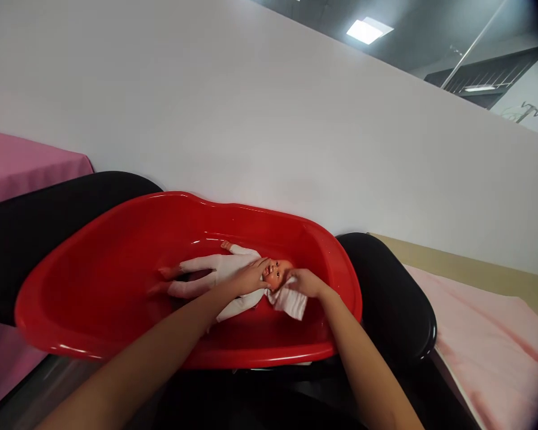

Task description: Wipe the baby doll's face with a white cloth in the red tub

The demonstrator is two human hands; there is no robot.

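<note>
A baby doll (215,272) in a white suit lies on its back inside a red plastic tub (116,263), head to the right. My left hand (250,277) rests on the doll's chest and chin, fingers curved around the neck. My right hand (305,283) pinches a small white cloth (291,301) against the side of the doll's head (277,272).
The tub sits on a black round-edged surface (394,298) against a white wall. Pink cloth covers a table at the left (22,164) and a bed or table at the right (493,340).
</note>
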